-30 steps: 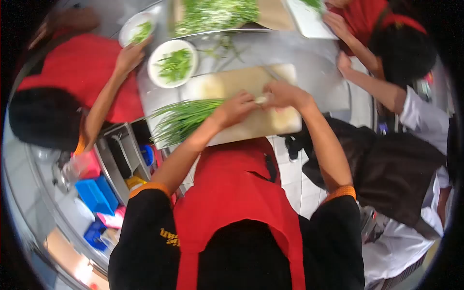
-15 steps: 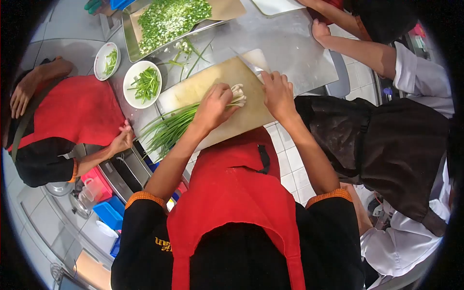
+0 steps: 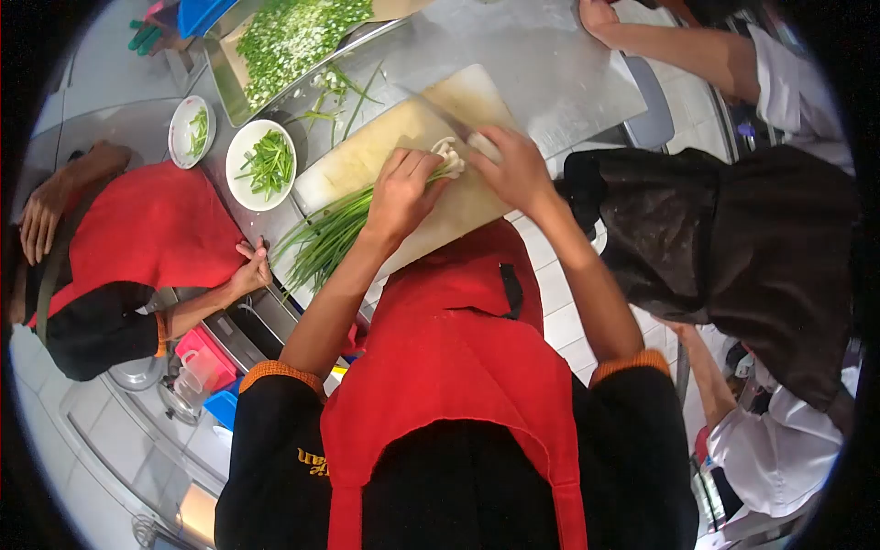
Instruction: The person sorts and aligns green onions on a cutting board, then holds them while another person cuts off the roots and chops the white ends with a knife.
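A long bunch of green onions (image 3: 321, 236) lies across the left part of the cutting board (image 3: 431, 229), white bulbs pointing right. My left hand (image 3: 403, 194) is wrapped round the bunch just behind the bulbs (image 3: 448, 156). Close to the bulbs on the right, my right hand (image 3: 515, 172) is closed on the pale handle of a knife (image 3: 451, 121). Its blade extends up and left over the board. Left of the board, a white bowl (image 3: 236, 183) holds cut green pieces.
A metal tray (image 3: 220, 78) of chopped green onion stands at the upper left, with loose stalks (image 3: 332, 105) beside it. A smaller bowl (image 3: 174, 133) is farther left. One person in a red apron (image 3: 151, 225) is at the left; a person in a dark apron (image 3: 742, 247) is at the right.
My right hand and the knife have come closer to the bulbs over the last half second. The bunch remains in my left hand. The view has shifted, and the left person's hand has left the small bowl.
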Motion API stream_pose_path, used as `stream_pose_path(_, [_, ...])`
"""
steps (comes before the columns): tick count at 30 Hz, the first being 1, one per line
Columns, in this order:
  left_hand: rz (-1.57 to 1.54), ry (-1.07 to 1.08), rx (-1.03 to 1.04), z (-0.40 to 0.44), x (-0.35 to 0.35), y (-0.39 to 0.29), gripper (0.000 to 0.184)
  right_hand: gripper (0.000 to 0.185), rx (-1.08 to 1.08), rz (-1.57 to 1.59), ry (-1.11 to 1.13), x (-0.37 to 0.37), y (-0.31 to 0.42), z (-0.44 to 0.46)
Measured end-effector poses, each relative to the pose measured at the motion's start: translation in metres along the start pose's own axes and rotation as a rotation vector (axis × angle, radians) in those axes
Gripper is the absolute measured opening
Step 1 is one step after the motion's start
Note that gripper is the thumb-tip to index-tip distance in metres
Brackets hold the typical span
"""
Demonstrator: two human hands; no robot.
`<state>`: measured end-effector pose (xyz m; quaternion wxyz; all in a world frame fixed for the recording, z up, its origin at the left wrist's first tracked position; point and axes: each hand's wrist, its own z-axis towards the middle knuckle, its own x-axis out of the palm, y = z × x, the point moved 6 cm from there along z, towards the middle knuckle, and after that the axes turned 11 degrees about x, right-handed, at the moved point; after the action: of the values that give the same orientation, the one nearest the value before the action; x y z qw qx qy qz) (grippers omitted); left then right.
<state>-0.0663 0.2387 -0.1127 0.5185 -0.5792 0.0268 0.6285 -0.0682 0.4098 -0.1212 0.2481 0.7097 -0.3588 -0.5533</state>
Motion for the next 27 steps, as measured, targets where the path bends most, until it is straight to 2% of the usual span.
stream_pose_path(2, [0.030, -0.039, 0.060, -0.001, 0.000, -0.003, 0.031, 0.027, -0.113, -0.100, 0.159, 0.019, 0.003, 0.032])
stream_pose_path(3, [0.024, -0.030, 0.070, -0.001, 0.002, -0.004, 0.031, 0.027, -0.102, -0.096, 0.149, 0.021, 0.000, 0.042])
stream_pose_path(5, [0.073, -0.038, 0.076, -0.001, 0.000, -0.006, 0.029, 0.024, -0.312, -0.263, 0.153, 0.029, 0.009, 0.050])
stream_pose_path(9, [0.138, -0.074, 0.069, 0.000, -0.001, -0.014, 0.028, 0.022, -0.342, -0.349, 0.269, 0.034, 0.013, 0.061])
stream_pose_path(15, [0.055, -0.140, 0.005, -0.006, 0.007, -0.009, 0.030, 0.021, -0.368, -0.415, 0.359, 0.042, 0.027, 0.069])
stream_pose_path(18, [-0.005, -0.121, -0.060, -0.010, 0.012, -0.007, 0.030, 0.021, -0.304, -0.438, 0.415, 0.044, 0.021, 0.072])
stream_pose_path(21, [-0.030, -0.122, -0.094, -0.011, 0.012, -0.006, 0.034, 0.023, -0.273, -0.296, 0.477, 0.037, 0.013, 0.065])
stream_pose_path(23, [-0.017, -0.102, -0.056, -0.007, 0.008, -0.007, 0.033, 0.031, -0.161, -0.054, 0.333, 0.015, 0.008, 0.045])
stream_pose_path(24, [-0.017, -0.098, -0.054, -0.006, 0.007, -0.005, 0.033, 0.031, -0.159, -0.050, 0.330, 0.012, 0.010, 0.028])
stream_pose_path(26, [-0.015, -0.066, -0.032, -0.002, 0.008, -0.003, 0.032, 0.027, 0.183, -0.098, 0.209, 0.000, -0.002, -0.006])
stream_pose_path(27, [-0.019, -0.063, -0.029, 0.002, 0.008, -0.003, 0.032, 0.027, 0.188, -0.098, 0.206, 0.002, -0.002, -0.023])
